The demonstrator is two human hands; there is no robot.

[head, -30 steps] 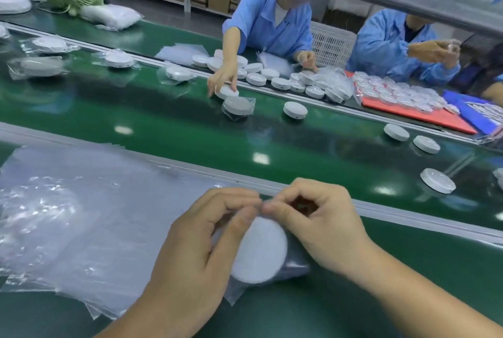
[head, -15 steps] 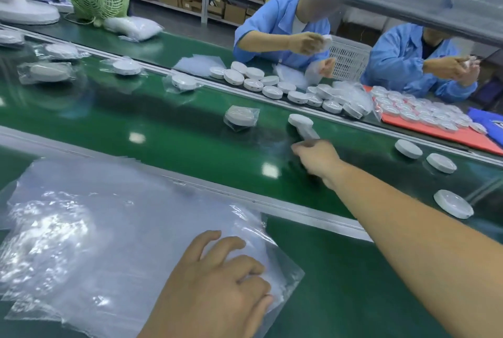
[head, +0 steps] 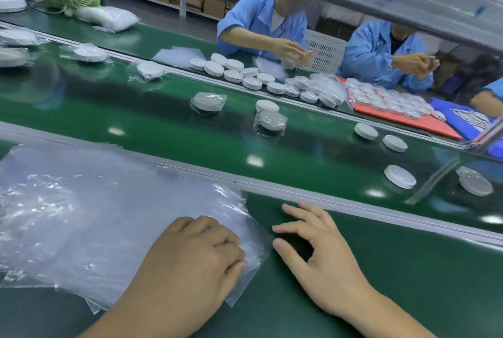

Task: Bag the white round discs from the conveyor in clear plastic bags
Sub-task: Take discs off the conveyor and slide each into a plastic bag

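Stack of clear plastic bags point(head: 81, 215) covers the left part of the green desk point(head: 381, 283). The left hand point(head: 190, 261) rests on the stack's near right corner, fingers curled down onto the film; whether they pinch a sheet cannot be told. The right hand point(head: 321, 256) lies just beside the stack's edge on bare desk, empty, its fingers spread and loose.

Beyond a grey metal rail point(head: 299, 194) lies the green conveyor belt point(head: 136, 125). At its middle lies a bagged disc point(head: 270, 121), touching a bare white disc point(head: 267, 105) behind it, with a second bagged disc point(head: 208, 102) to the left. Three more bare discs point(head: 400, 176) lie well apart to the right. Two workers in blue coats point(head: 261, 21) sit across the belt.
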